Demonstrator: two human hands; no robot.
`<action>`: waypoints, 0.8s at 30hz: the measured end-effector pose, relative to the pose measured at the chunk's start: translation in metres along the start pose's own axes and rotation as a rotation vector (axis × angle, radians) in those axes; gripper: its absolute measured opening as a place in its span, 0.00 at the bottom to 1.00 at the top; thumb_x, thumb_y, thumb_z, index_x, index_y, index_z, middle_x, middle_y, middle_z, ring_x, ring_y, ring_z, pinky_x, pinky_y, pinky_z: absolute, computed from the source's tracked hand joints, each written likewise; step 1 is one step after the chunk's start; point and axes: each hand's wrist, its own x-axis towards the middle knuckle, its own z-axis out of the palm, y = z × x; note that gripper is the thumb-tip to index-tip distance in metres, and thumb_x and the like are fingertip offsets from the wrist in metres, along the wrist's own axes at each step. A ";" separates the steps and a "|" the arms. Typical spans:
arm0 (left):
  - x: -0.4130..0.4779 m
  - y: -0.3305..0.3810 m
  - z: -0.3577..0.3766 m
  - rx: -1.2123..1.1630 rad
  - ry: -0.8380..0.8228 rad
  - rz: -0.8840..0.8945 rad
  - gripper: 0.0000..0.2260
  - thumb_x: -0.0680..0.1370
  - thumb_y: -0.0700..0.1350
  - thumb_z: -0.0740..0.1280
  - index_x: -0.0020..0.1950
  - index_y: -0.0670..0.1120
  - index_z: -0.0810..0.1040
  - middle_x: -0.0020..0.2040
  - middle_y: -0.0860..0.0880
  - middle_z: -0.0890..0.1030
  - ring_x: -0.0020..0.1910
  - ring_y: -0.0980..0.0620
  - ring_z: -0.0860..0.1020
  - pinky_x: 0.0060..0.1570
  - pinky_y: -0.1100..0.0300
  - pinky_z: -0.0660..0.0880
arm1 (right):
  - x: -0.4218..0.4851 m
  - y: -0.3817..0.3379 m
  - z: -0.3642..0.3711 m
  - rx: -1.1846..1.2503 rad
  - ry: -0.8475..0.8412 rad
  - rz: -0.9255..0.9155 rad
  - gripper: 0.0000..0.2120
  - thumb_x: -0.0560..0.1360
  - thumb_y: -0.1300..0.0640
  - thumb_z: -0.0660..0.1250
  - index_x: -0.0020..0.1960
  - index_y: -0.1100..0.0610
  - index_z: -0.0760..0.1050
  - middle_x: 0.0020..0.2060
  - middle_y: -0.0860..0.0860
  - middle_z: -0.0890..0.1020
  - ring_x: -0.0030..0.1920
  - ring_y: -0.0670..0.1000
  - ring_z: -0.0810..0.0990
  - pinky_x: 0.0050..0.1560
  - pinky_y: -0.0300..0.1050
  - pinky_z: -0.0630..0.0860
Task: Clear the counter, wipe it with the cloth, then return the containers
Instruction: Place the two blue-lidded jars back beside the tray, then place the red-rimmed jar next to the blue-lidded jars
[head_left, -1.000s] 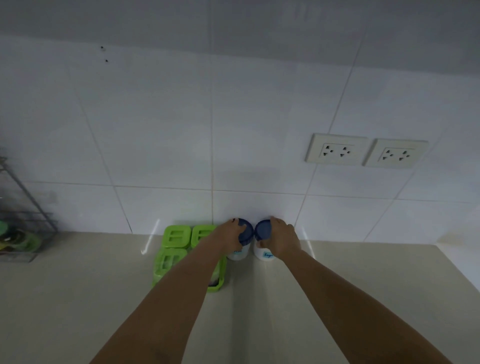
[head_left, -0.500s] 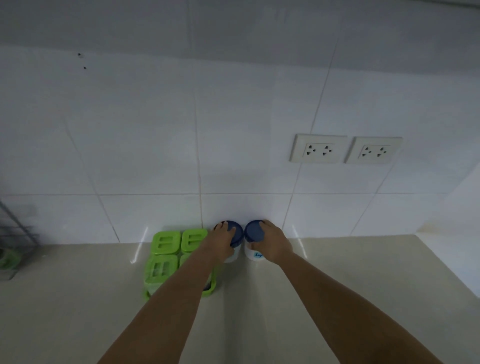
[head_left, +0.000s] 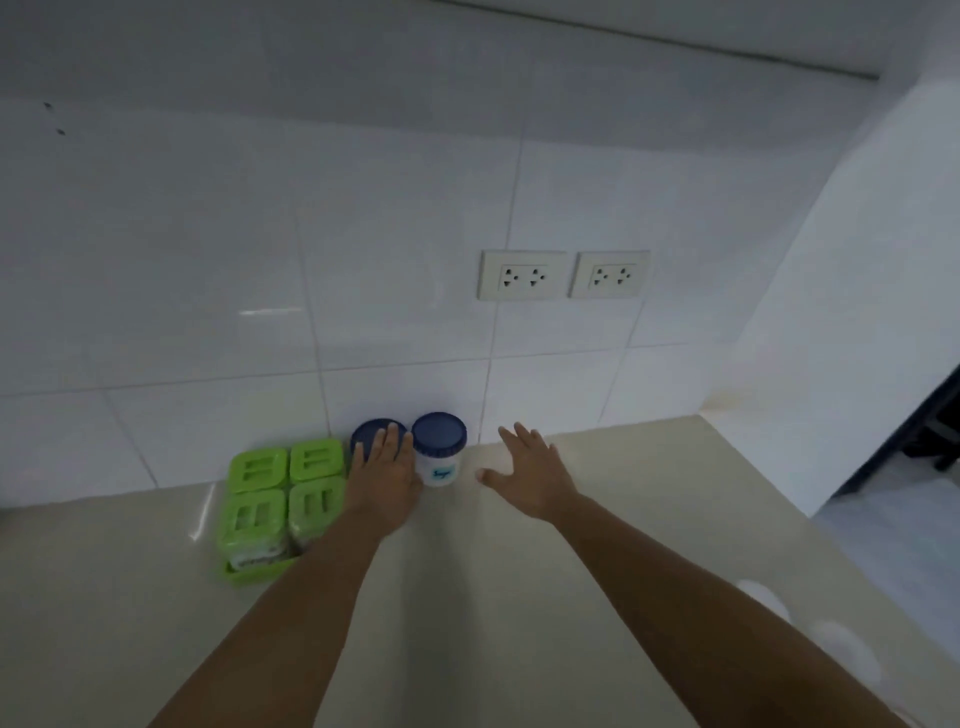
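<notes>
Two white jars with dark blue lids stand side by side against the tiled wall on the beige counter. My left hand lies flat over the front of the left jar, fingers straight, covering most of it. The right jar stands free. My right hand is spread open to the right of that jar, apart from it, holding nothing. A green rack of several green-lidded containers sits just left of the jars. No cloth is in view.
Two wall sockets sit on the white tiles above the jars. A white side wall closes the counter's right end, with a dark opening and floor beyond. The counter's front right edge runs diagonally at bottom right.
Both hands gripped the jar lids earlier. Now the right hand has let go and moved right, spread open; the left hand's fingers have straightened over its jar. The camera has swung right.
</notes>
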 end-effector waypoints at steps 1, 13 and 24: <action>-0.005 0.010 0.000 -0.018 0.010 0.017 0.29 0.82 0.52 0.51 0.79 0.44 0.45 0.80 0.44 0.45 0.79 0.46 0.45 0.76 0.46 0.44 | -0.010 0.007 -0.006 -0.017 0.007 0.014 0.40 0.76 0.34 0.57 0.79 0.52 0.48 0.79 0.52 0.48 0.79 0.54 0.46 0.77 0.56 0.44; -0.092 0.176 0.021 -0.104 -0.068 0.216 0.27 0.83 0.53 0.49 0.79 0.44 0.46 0.80 0.44 0.43 0.79 0.47 0.45 0.76 0.48 0.43 | -0.142 0.117 -0.088 -0.013 0.163 0.229 0.41 0.75 0.35 0.58 0.79 0.55 0.49 0.79 0.55 0.48 0.78 0.58 0.47 0.77 0.58 0.45; -0.197 0.313 0.081 -0.117 -0.244 0.286 0.28 0.82 0.52 0.50 0.78 0.42 0.45 0.80 0.43 0.44 0.79 0.46 0.44 0.77 0.47 0.43 | -0.298 0.215 -0.081 0.115 0.132 0.469 0.47 0.73 0.34 0.63 0.79 0.56 0.45 0.79 0.55 0.45 0.78 0.57 0.47 0.76 0.58 0.45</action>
